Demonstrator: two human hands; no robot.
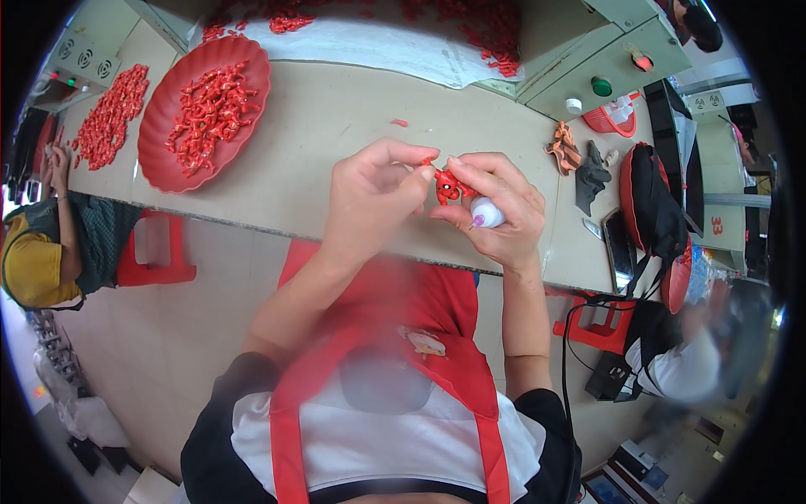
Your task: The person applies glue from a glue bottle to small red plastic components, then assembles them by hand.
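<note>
Above the table's near edge, both my hands meet at a small glossy red figurine (447, 188) with a black-and-white spot on it. My left hand (369, 191) is closed, its thumb and index finger pinching a small red part (426, 161) at the figurine's upper left. Closed around the figurine's other side is my right hand (510, 200), thumb and index finger at its top right. The same hand also keeps a small white squeeze bottle (488, 212) with a purple tip in its palm, tip pointing down and left. Whether the small part touches the figurine is hard to tell.
A red scalloped bowl (151, 160) of red figurines stands at the left, beside a loose pile (113, 118). More red pieces lie on a white sheet (378, 71) behind. At right are gloves (593, 178), a red basket (611, 122) and a phone (620, 252). Co-workers sit on both sides.
</note>
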